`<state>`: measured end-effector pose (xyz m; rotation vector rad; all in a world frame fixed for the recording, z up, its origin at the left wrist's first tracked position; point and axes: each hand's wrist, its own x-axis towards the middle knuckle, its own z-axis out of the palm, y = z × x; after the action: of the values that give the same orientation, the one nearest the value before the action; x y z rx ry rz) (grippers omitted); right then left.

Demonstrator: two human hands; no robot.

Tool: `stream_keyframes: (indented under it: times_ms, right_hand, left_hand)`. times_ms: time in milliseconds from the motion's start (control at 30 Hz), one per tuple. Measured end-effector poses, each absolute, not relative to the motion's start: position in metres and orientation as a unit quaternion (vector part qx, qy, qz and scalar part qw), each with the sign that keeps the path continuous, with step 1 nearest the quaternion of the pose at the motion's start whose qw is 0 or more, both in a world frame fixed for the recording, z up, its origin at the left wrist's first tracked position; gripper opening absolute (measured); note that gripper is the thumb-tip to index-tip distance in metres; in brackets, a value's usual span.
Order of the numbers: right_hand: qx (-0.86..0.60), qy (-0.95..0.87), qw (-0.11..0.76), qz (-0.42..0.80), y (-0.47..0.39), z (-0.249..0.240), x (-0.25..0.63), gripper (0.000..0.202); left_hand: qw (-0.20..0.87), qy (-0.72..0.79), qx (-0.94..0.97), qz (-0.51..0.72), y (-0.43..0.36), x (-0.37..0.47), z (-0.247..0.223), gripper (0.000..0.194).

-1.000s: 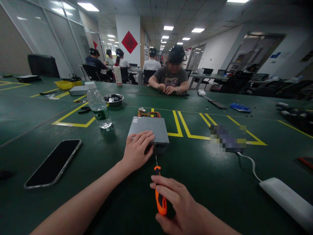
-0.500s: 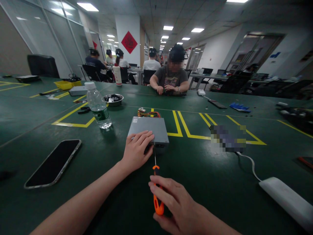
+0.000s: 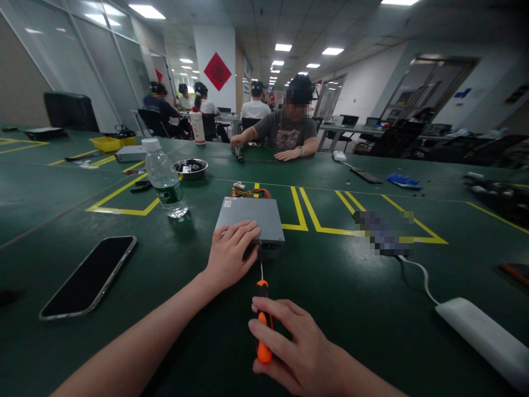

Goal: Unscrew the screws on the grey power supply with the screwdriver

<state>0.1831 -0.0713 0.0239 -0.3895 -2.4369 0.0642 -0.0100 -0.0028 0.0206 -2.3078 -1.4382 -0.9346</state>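
Note:
A grey metal computer power supply lies on the green table in front of me, a bundle of coloured wires at its far side. My left hand grips its near left corner, with fingers over the top and the thumb hidden below. In my right hand is an orange and black screwdriver, held by the handle between thumb and fingers. Its thin shaft points away from me at the near face of the power supply. The tip is hard to make out there.
Left of the power supply stands a water bottle, with a metal bowl behind it. A phone lies near my left forearm. To the right are a white power bank or adapter and its cable. A co-worker sits opposite.
The screwdriver handle has turned in my right fingers, while my left hand stays on the power supply. Across the table, the co-worker has moved a dark object to the left.

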Motion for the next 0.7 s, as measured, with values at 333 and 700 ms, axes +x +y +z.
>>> stream_keyframes:
  times_ms: [333,700]
  right_hand:
    - [-0.156,-0.907,0.386,0.061,-0.070,0.017,0.187,0.038]
    - [-0.158,-0.903,0.390,0.082,-0.069,0.012,0.191,0.045]
  left_hand:
    - [0.134,-0.498,-0.795,-0.321,-0.003,-0.010,0.020,0.029]
    - [0.131,-0.497,-0.795,-0.322,-0.001,-0.011,0.019,0.030]
